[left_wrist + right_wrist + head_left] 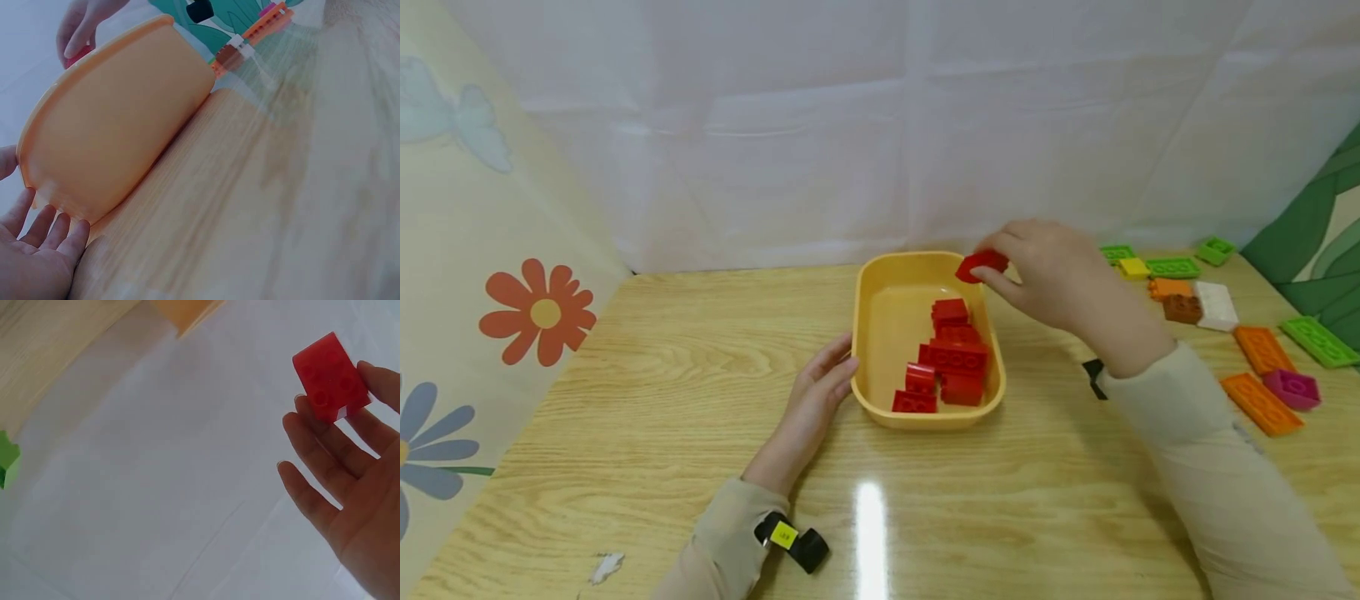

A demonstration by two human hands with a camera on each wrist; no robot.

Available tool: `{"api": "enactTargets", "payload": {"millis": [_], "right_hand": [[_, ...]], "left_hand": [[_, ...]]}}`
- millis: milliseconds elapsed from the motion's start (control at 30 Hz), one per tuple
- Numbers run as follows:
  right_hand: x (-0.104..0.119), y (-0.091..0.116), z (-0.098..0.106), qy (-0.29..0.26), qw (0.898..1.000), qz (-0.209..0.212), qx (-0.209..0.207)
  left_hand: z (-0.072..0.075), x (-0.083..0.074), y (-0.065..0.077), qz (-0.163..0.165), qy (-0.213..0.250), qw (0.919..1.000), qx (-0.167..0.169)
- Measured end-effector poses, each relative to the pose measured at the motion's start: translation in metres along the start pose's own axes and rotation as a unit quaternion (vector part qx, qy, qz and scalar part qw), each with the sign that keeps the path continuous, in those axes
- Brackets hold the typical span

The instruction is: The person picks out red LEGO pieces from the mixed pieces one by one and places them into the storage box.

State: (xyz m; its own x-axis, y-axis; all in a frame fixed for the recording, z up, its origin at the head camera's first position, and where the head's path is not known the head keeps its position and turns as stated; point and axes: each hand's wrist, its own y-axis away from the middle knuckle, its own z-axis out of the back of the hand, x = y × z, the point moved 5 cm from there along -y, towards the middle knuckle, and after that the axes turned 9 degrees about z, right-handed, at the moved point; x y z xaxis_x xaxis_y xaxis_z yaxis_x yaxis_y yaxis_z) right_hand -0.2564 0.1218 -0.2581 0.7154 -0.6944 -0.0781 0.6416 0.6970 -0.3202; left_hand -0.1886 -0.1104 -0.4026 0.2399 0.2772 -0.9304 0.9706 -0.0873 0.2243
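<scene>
My right hand [1048, 271] pinches a red toy brick [982, 265] between thumb and fingers, above the far right corner of a yellow-orange plastic bin [868, 300]. In the right wrist view this brick [331, 378] has round studs and one curved edge. Several other red bricks [955, 357] lie in the bin, mostly along its right side. On the bin's left side rests my left hand [816, 392]. Its fingertips [78, 230] touch the outer wall in the left wrist view, with the fingers loosely extended and the thumb near the rim.
Loose bricks and plates lie at the right of the wooden table [700, 350]: green plates [1172, 267], orange plates [1262, 404], a yellow piece [1133, 268], a brown brick [1182, 309], a white one [1216, 305] and a magenta one [1292, 389]. A white cloth [760, 167] hangs behind.
</scene>
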Motion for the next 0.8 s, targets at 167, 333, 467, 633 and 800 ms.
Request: {"api": "enactTargets", "payload": {"millis": [167,333,467,633,800], "right_hand": [[0.016,-0.004,-0.006,0.001,0.999,0.049,-0.016],[0.031,-0.006,-0.009,0.003,0.996,0.083,-0.029],[0.04,-0.007,-0.012,0.006,0.994,0.102,-0.038],[0.051,-0.008,-0.016,0.01,0.99,0.136,-0.044],[0.063,-0.008,-0.02,0.017,0.987,0.156,-0.03]], "left_hand": [[0.001,0.0,0.0,0.0,-0.001,1.0,-0.001],[0.001,0.0,0.001,0.002,-0.004,1.0,-0.002],[0.001,0.0,0.001,0.001,-0.009,1.0,0.0],[0.001,0.0,0.001,0.002,-0.014,0.9999,0.002],[0.001,-0.001,0.0,0.003,-0.015,0.9999,0.002]]}}
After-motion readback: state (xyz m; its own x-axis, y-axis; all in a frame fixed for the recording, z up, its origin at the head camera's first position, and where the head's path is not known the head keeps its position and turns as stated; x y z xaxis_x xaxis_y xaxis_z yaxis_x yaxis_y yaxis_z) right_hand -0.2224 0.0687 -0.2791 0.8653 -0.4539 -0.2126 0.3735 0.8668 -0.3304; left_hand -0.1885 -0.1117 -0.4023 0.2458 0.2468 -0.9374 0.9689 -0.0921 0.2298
